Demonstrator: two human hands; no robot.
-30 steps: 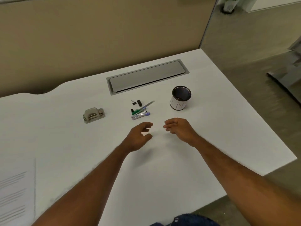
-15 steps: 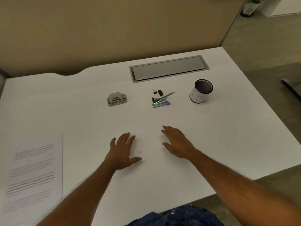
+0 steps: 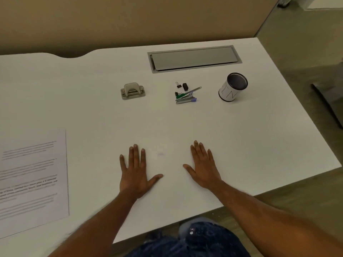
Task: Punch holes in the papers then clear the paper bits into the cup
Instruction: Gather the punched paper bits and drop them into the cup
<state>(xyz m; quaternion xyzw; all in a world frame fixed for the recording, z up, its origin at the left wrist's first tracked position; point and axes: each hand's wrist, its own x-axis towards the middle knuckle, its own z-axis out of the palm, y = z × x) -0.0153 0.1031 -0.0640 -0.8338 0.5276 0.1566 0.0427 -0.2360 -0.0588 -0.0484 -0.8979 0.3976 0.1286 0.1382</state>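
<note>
Currently in hand: the very start of the task, as I judge it. No paper bits show on the tabletop (image 3: 241, 138), and nothing has been brought together yet.
Left hand (image 3: 136, 175): lies flat and palm down on the tabletop near its front edge, fingers straight and slightly spread. Its grip is released and holds nothing.
Right hand (image 3: 203, 169): lies flat and palm down beside the left, with a bare gap between them. Its grip is also released and empty.
Papers (image 3: 33, 179): white and printed with blurred lines of text, lying flat at the far left of the tabletop, well apart from the left hand. I cannot tell whether it is one sheet or several.
Hole punch (image 3: 132, 90): small, grey metal, sitting toward the back of the tabletop beyond the left hand, well apart from the papers.
Cup (image 3: 233, 88): white with a dark inside and hand-drawn letters on its side, standing upright at the back right, beyond the right hand. Its contents cannot be made out.
Clutter: between punch and cup lie a stapler (image 3: 185, 100), a pen (image 3: 194, 89) across it, and a black binder clip (image 3: 178, 84) just behind.
Next move: probably a reach left for the papers and forward for the punch. The paper edge must then be fed squarely into the punch slot.
</note>
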